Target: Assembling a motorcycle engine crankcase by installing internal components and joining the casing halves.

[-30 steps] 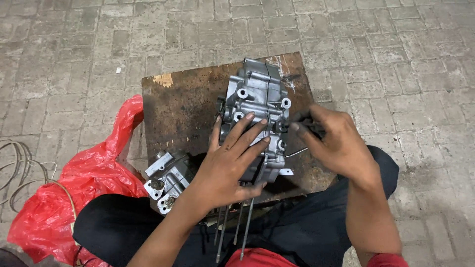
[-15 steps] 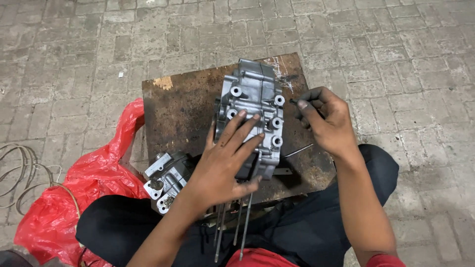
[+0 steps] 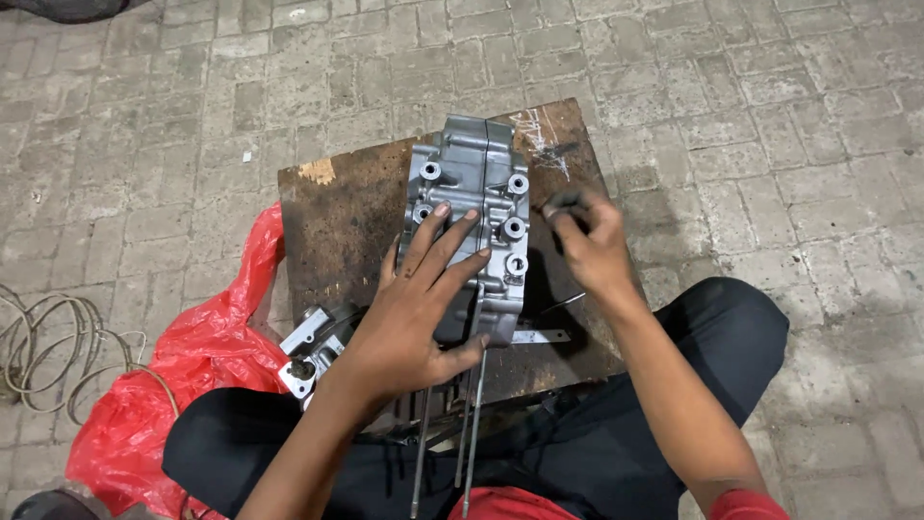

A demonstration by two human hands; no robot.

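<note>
A: Grey cast metal under the left hand (image 3: 414, 313), then?

B: Yes. The left hand lies open and flat, fingers spread toward twelve o'clock, pressing on the casing (image 3: 476, 217). The casing stands on the board (image 3: 337, 231), roughly at its centre.

A: And the right hand (image 3: 587, 241)?

B: At three o'clock of the casing, just beside it. Its fingers are curled and pinched around a small dark part (image 3: 561, 204); I cannot tell what kind.

A: What sticks out below?

B: Long thin rods (image 3: 469, 433) run from the casing's lower end toward six o'clock, over the person's dark trousers (image 3: 712, 337).

A: Further out?

B: A second, smaller metal part (image 3: 310, 351) lies at seven o'clock of the left hand, at the board's edge. Beyond it, at eight o'clock, a red plastic bag (image 3: 192, 366), and at nine a coil of wire (image 3: 48, 342) on the paving (image 3: 770, 116).
</note>
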